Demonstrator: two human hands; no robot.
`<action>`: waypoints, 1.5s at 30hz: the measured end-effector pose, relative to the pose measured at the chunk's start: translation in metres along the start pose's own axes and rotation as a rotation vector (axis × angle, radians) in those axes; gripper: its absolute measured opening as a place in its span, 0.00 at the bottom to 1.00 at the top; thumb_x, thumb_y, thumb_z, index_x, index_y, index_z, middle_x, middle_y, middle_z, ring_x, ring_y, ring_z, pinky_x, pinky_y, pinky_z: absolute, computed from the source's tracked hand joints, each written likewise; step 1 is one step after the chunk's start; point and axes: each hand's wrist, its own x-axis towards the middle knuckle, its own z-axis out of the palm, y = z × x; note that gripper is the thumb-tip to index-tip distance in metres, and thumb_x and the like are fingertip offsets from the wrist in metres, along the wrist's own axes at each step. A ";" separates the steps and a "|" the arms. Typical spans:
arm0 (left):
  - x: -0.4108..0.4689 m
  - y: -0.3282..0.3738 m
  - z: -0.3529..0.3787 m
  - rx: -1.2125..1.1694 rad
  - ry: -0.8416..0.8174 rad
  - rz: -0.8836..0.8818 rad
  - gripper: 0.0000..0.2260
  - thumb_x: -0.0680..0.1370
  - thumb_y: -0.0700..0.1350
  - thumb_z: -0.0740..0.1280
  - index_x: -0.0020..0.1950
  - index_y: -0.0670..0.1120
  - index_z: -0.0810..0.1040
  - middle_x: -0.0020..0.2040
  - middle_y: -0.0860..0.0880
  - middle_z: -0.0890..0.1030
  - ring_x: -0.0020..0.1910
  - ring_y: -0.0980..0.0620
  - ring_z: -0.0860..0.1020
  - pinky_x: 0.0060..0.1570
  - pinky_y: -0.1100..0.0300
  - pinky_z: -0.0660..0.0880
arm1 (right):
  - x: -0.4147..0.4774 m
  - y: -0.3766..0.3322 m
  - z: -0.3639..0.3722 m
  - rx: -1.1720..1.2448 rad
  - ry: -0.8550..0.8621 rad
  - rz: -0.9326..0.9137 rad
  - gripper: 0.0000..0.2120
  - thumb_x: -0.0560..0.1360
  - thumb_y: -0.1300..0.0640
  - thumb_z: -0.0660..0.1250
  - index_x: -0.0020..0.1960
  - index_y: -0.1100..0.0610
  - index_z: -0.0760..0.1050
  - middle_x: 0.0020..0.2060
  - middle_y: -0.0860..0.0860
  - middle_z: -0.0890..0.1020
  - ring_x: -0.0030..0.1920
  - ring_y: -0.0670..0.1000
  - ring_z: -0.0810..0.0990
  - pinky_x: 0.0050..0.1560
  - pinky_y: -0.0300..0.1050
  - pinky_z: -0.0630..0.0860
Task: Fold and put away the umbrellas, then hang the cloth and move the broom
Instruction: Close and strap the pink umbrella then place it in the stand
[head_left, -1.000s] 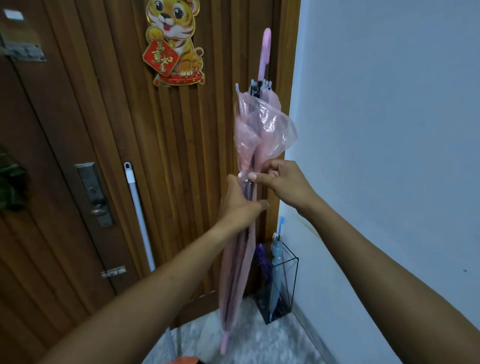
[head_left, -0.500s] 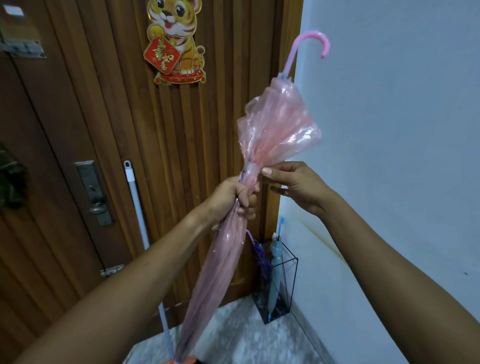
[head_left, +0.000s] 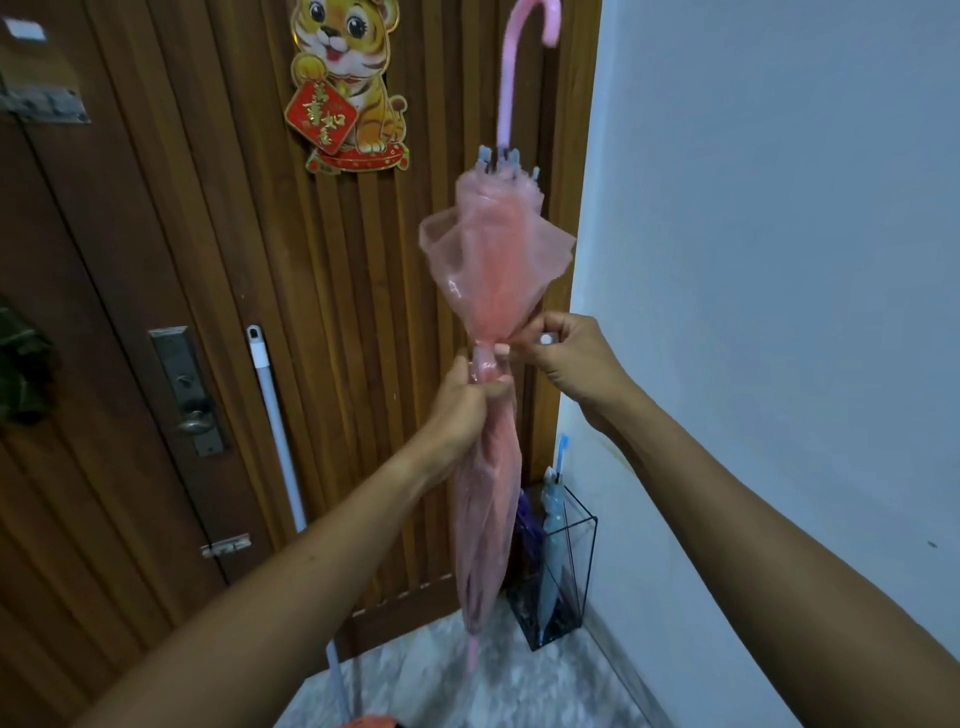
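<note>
A pink see-through umbrella (head_left: 493, 260) stands upright in the air before the wooden door, hooked handle up, tip down near the floor. My left hand (head_left: 467, 400) grips its folded canopy round the middle. My right hand (head_left: 561, 348) pinches the closing strap at the canopy's waist, just above the left hand. The upper canopy still bulges loose. A white broom handle (head_left: 275, 426) leans against the door to the left. A black wire umbrella stand (head_left: 576, 571) in the corner holds a blue umbrella (head_left: 553, 530) and a purple one (head_left: 527, 525).
A door lock plate with knob (head_left: 187, 389) is at the left. A tiger decoration (head_left: 348, 83) hangs on the door. A white wall (head_left: 779, 260) closes off the right side. Marble floor (head_left: 467, 691) shows below, with an orange object (head_left: 371, 722) at the bottom edge.
The umbrella swung from tilted to upright and rose. My right hand moved from beside the canopy to pinching the strap at the waist. My left hand kept its grip.
</note>
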 end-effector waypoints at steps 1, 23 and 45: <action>0.001 0.001 0.003 -0.024 0.060 0.020 0.14 0.79 0.39 0.65 0.65 0.47 0.74 0.53 0.49 0.81 0.54 0.50 0.79 0.52 0.57 0.76 | 0.000 -0.002 0.001 0.002 -0.020 0.004 0.09 0.70 0.58 0.79 0.45 0.63 0.84 0.43 0.51 0.87 0.44 0.39 0.84 0.48 0.33 0.78; 0.008 0.011 -0.018 -0.053 0.165 0.216 0.11 0.72 0.39 0.76 0.52 0.42 0.79 0.44 0.44 0.84 0.39 0.54 0.82 0.38 0.64 0.77 | -0.009 -0.018 -0.009 0.157 -0.048 0.228 0.08 0.79 0.53 0.69 0.51 0.50 0.87 0.46 0.48 0.88 0.50 0.48 0.87 0.55 0.46 0.73; 0.005 0.017 -0.028 -0.163 -0.216 0.101 0.16 0.82 0.43 0.64 0.69 0.44 0.77 0.56 0.39 0.84 0.54 0.41 0.83 0.52 0.53 0.80 | -0.009 -0.011 -0.005 0.358 -0.086 0.387 0.02 0.72 0.56 0.76 0.42 0.53 0.84 0.44 0.51 0.88 0.42 0.46 0.87 0.53 0.46 0.75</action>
